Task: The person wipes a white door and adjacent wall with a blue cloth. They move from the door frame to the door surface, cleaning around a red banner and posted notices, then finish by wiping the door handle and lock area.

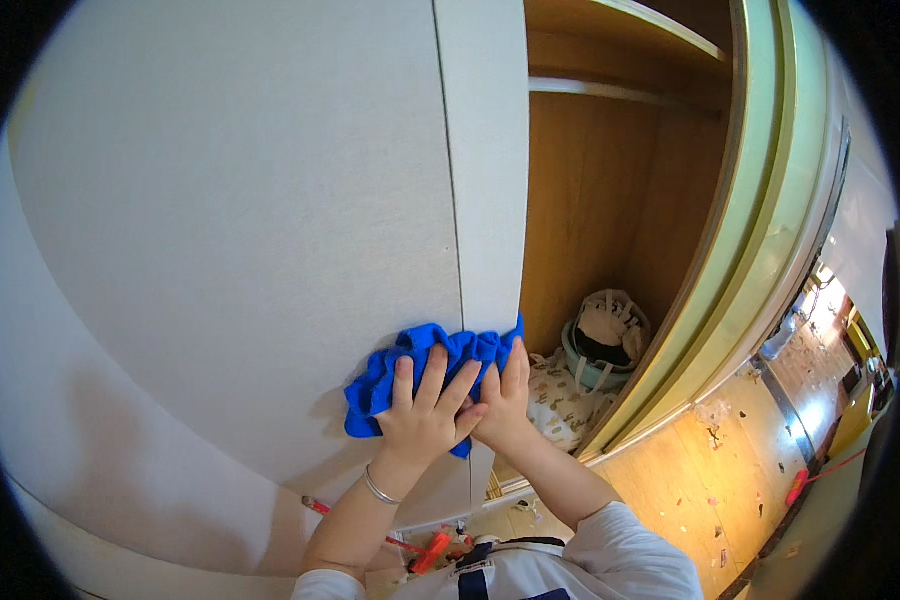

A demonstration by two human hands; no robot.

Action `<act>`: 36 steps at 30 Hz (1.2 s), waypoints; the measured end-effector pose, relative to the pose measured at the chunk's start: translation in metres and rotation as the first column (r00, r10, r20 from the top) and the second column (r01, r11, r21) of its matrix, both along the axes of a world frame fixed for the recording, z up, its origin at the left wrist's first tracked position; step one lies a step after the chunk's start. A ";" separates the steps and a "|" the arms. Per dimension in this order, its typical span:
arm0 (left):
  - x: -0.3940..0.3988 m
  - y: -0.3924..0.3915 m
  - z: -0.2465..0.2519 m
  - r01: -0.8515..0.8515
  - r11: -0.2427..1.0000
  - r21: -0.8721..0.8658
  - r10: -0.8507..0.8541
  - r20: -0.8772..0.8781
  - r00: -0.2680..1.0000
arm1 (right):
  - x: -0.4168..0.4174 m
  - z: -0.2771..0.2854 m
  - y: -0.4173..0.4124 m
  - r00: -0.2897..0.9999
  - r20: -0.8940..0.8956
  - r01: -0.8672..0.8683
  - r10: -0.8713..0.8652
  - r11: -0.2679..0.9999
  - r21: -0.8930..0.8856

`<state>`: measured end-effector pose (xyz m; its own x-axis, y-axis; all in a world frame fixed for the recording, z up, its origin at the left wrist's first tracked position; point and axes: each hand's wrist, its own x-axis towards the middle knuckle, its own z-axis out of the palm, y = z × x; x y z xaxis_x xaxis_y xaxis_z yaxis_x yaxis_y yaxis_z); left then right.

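Observation:
A bunched blue cloth (420, 352) lies pressed against a white wardrobe door (270, 225), low down near its right edge. My left hand (418, 416) is flat on the cloth with its fingers spread, a silver bangle (381, 486) around that wrist. Beside it, my right hand (506, 401) holds the cloth's right end at the edge strip (489, 187) of the door. The two hands meet at the thumbs. Folds of cloth stick out above my fingers and left of my left hand; the part under the palms is hidden.
Right of the door, the wooden wardrobe compartment (592, 195) stands open, with a hanging rail (615, 91), a filled fabric basket (607, 337) and patterned fabric (562, 397). A red-handled tool (431, 553) lies near my body. Scraps litter the wooden floor (667, 480).

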<state>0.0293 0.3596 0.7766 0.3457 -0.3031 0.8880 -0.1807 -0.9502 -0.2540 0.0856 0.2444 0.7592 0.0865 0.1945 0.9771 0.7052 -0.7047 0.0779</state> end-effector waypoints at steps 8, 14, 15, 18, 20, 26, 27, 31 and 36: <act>0.024 -0.031 0.151 -0.014 0.999 -0.049 0.022 0.163 0.986 | 0.032 0.130 -0.005 0.824 -0.095 -0.484 0.559 0.780 0.397; 0.028 -0.044 0.158 0.012 1.000 0.012 -0.014 0.173 0.985 | 0.014 0.120 -0.002 0.534 -0.124 -0.564 0.836 0.461 0.685; 0.024 -0.042 0.144 0.026 1.000 0.016 -0.028 0.130 0.991 | 0.010 0.105 0.000 0.583 -0.105 -0.542 0.806 0.482 0.689; 0.014 -0.030 0.083 0.032 0.998 0.046 -0.033 0.029 0.999 | -0.002 0.047 0.004 0.683 -0.213 -0.416 0.698 0.613 0.672; 0.008 -0.025 0.043 -0.058 0.976 0.212 0.063 -0.016 0.998 | -0.008 0.000 0.001 0.670 -0.311 -0.361 0.674 0.662 0.657; -0.010 -0.008 -0.093 -0.063 0.994 0.085 0.081 -0.221 0.972 | -0.031 -0.104 -0.008 0.623 -0.580 -0.236 0.525 0.833 0.500; -0.013 -0.009 -0.094 -0.047 0.998 0.034 0.055 -0.274 0.960 | -0.030 -0.095 -0.007 0.699 -0.561 -0.220 0.444 0.880 0.421; -0.017 0.000 -0.027 -0.034 0.998 -0.051 0.018 -0.300 0.954 | 0.003 -0.059 -0.002 0.969 -0.169 -0.138 0.181 0.962 0.237; -0.018 0.026 0.050 -0.144 0.974 -0.174 0.156 0.059 0.986 | -0.006 0.054 0.008 0.995 -0.042 0.092 -0.090 0.994 0.061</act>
<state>0.0112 0.3852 0.8268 0.3091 -0.0964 0.9461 -0.0200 -0.9953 -0.0949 0.0796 0.2525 0.8130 0.1392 0.1229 0.9826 0.6394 -0.7689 0.0056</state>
